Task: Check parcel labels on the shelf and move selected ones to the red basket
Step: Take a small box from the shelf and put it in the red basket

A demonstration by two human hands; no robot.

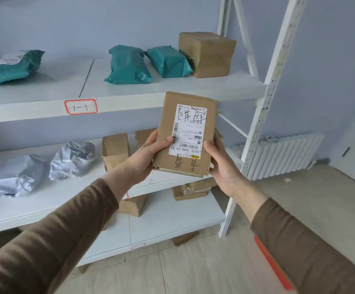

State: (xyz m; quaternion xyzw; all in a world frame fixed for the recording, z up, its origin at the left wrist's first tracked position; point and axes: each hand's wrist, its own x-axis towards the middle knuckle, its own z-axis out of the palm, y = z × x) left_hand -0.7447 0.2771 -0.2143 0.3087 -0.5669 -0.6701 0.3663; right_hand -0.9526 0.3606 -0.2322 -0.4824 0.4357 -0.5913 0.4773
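Pale blue walls and a white metal shelving unit fill most of what we see, with a white radiator low on the right and light floor tiles below.

We're holding a flat cardboard parcel up in front of the shelves, upright and tilted a bit, label side toward us. Our left hand grips its lower left edge, thumb curled over the front and touching the edge of the white shipping label, the other fingers tucked behind where we can't see them. Our right hand cups the lower right edge, thumb pressed against the side, fingers wrapped behind. So both hands are clamped on the same parcel, neither one loose. The label has a barcode, printed digits and big handwritten marks, all upside down from our angle.

On the top shelf sit three teal poly mailers and a brown cardboard box. The middle shelf has two crumpled grey mailers and a small cardboard box. More boxes sit on the bottom shelf. A red-bordered tag is stuck on the top shelf's front edge.

A strip of red peeks out by our right sleeve; can't tell what it is.
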